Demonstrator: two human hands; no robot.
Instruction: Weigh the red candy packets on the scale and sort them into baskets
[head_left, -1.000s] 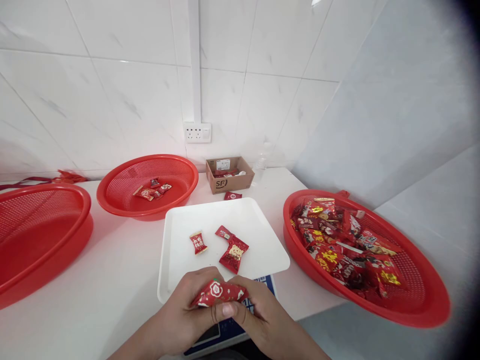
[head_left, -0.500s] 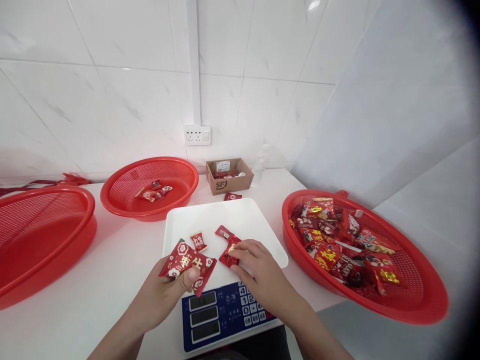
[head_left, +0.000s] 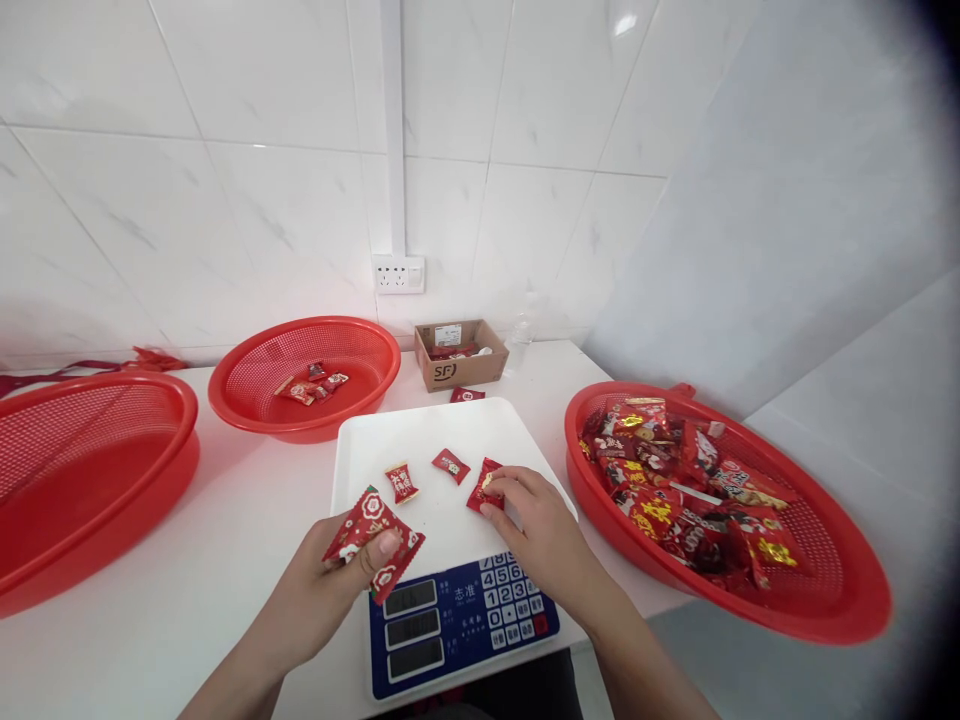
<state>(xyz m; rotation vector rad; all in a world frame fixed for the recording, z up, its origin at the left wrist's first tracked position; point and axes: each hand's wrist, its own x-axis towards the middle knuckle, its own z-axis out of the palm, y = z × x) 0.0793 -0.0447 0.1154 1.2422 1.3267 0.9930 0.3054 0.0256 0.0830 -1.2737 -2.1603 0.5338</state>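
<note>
A red candy packet (head_left: 484,484) lay on the white scale tray (head_left: 450,425), pinched by the right hand (head_left: 534,520); the left hand (head_left: 330,590) (nearer the table edge) clamped a larger red packet (head_left: 373,536).

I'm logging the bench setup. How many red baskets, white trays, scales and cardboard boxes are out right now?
Red baskets: 3 (left, back, right)
White tray: 1
Scale: 1
Cardboard box: 1
Total: 6
</note>
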